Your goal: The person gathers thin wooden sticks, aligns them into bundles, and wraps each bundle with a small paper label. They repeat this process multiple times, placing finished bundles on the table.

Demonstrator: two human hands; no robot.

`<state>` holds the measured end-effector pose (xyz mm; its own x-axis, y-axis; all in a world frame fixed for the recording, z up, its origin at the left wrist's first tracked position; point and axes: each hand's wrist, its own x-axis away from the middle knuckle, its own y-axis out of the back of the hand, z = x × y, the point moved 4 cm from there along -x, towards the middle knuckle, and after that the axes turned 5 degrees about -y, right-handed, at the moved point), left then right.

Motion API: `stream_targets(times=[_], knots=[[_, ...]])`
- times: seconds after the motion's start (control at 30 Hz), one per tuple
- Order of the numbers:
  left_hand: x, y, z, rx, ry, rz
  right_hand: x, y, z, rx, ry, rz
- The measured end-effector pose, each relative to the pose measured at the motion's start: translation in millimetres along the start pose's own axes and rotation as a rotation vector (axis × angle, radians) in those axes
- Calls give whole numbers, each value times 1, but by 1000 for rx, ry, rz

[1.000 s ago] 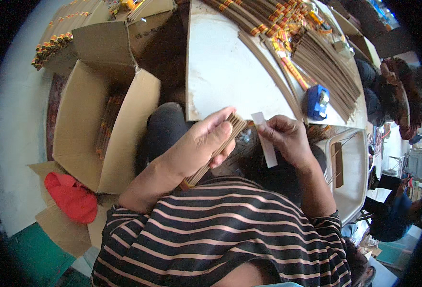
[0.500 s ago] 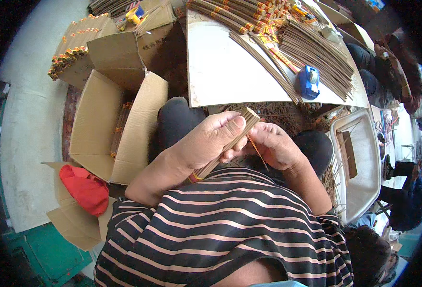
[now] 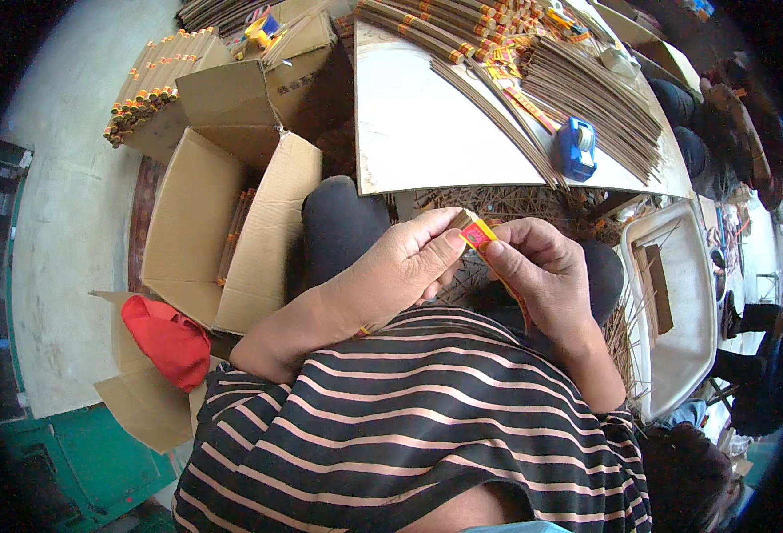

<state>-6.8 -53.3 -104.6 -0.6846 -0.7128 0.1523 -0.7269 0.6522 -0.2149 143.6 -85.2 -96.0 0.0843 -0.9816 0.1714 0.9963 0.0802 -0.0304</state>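
Observation:
My left hand (image 3: 409, 256) is closed round a bundle of thin brown incense sticks (image 3: 464, 218), above my lap. Only the bundle's upper end shows clearly; the fingers and wrist cover most of the rest. A red and yellow paper strip (image 3: 477, 234) lies across the bundle near that end. My right hand (image 3: 547, 271) pinches this strip between thumb and fingers, and its loose length hangs down beside the palm. Ahead on the white table (image 3: 427, 124) stands a blue tape dispenser (image 3: 577, 149), next to a spread of loose incense sticks (image 3: 600, 111).
Wrapped bundles (image 3: 445, 31) are piled at the table's far side. To the left, an open cardboard box (image 3: 182, 222) holds several bundles, with more stacked bundles (image 3: 165, 75) behind it. A red cloth (image 3: 167, 345) lies near the box. A white plastic tub (image 3: 689, 329) stands at right.
My right hand has turned and brought the strip up flat against the bundle's end, where its printed face now shows. Earlier the strip hung edge-on below the fingers. The view has shifted slightly.

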Motion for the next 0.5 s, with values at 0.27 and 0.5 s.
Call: stream_targets(times=[0.27, 0.5], knots=[[-3, -4, 1, -48, 9, -5, -5, 1, 0, 222, 24, -86], [-5, -3, 7, -76, 19, 17, -5, 3, 0, 291, 62, -114]])
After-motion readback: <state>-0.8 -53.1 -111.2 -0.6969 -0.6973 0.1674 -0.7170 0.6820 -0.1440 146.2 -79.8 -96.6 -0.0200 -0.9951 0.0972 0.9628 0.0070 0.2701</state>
